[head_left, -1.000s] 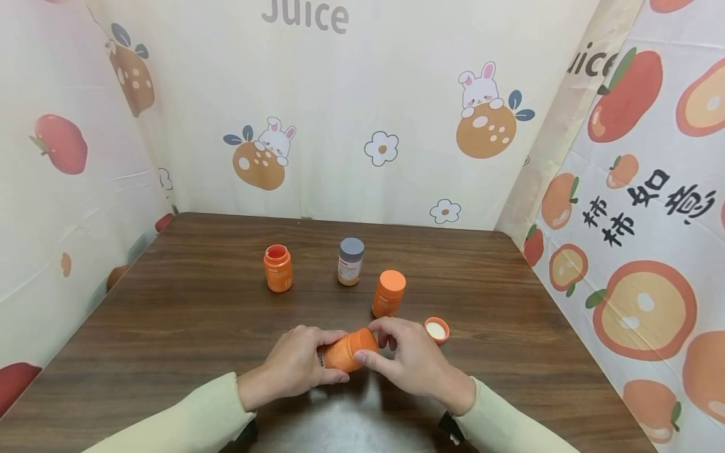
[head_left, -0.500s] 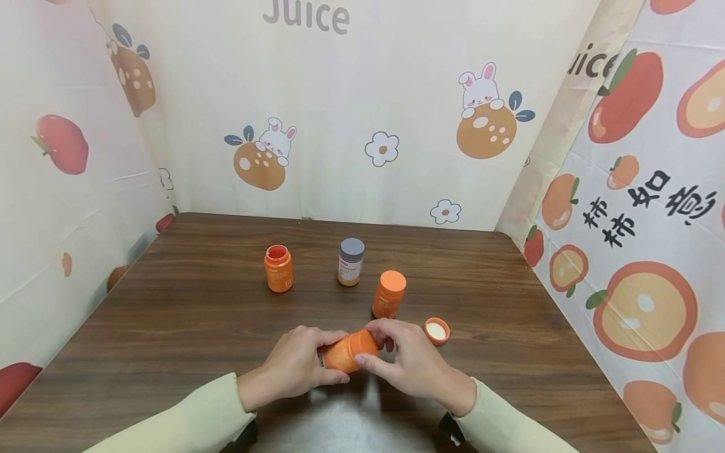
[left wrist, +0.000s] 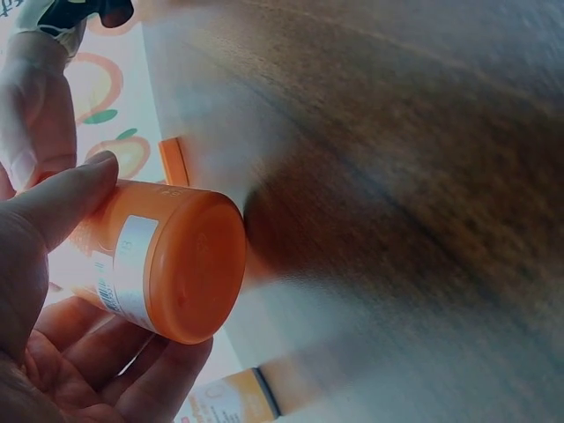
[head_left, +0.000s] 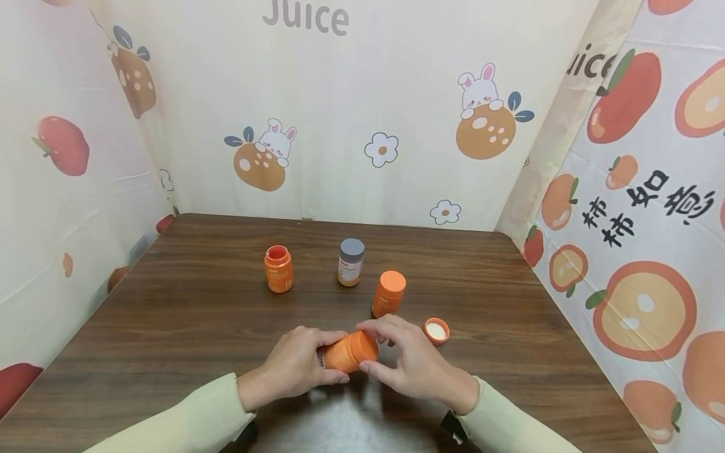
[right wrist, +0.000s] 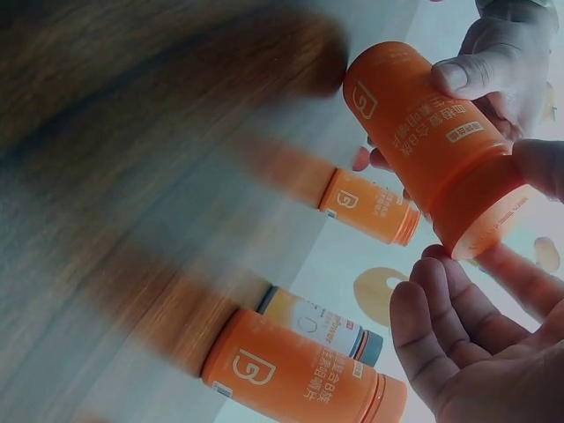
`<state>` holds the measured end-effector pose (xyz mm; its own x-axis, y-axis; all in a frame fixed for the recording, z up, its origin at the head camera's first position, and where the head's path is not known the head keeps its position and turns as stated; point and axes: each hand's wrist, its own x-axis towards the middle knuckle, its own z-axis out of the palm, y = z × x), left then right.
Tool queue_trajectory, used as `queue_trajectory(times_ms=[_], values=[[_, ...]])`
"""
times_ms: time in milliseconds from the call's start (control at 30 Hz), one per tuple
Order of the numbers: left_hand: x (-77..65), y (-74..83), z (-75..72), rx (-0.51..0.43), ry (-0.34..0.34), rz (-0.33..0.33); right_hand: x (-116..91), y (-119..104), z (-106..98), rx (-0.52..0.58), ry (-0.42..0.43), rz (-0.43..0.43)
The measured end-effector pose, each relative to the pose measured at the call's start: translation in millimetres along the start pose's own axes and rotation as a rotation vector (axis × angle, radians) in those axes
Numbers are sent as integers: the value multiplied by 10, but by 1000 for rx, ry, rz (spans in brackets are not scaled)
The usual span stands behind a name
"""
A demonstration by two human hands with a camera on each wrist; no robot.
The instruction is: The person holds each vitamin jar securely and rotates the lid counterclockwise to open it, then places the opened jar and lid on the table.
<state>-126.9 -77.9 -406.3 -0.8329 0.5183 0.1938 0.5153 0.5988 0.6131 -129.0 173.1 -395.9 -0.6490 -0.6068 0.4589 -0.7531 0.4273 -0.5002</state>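
Observation:
My left hand (head_left: 297, 363) grips the body of an orange bottle (head_left: 340, 356), tilted just above the table, its base toward the left. In the left wrist view the bottle's base (left wrist: 201, 269) and a white barcode label (left wrist: 132, 273) show, with the thumb on one side and fingers under the other. My right hand (head_left: 419, 362) has its thumb and index finger on opposite sides of the orange cap (head_left: 364, 347), which sits on the bottle. Its other fingers (right wrist: 432, 308) are bent and off the cap in the right wrist view.
Behind the hands stand a capped orange bottle (head_left: 389, 294), a grey-lidded jar (head_left: 350, 263) and an uncapped orange bottle (head_left: 279, 270). A loose orange cap (head_left: 437, 331) lies inside up beside the right hand. Patterned cloth (head_left: 340, 126) walls the brown table (head_left: 187, 296) on three sides.
The right thumb and index finger have shifted round the cap, the index finger moving left over its top. The left hand and the bottle stay in place.

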Motion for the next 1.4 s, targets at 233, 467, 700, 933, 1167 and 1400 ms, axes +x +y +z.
queue_trajectory(times_ms=[233,467,700,933,1167,1400], values=[[4,-13,7,10,11,3,-1,18,-20,3,-17,-54],[8,-18,7,2,15,11,8,32,-25,-26,-22,-91],[13,-22,-1,-6,13,23,12,24,-28,-35,-38,-96],[7,-16,10,-16,11,17,18,-9,-14,-17,13,5],[11,-18,9,-28,4,0,36,-70,-8,-73,58,191],[2,-27,22,-33,11,9,45,-84,14,-73,33,248]])
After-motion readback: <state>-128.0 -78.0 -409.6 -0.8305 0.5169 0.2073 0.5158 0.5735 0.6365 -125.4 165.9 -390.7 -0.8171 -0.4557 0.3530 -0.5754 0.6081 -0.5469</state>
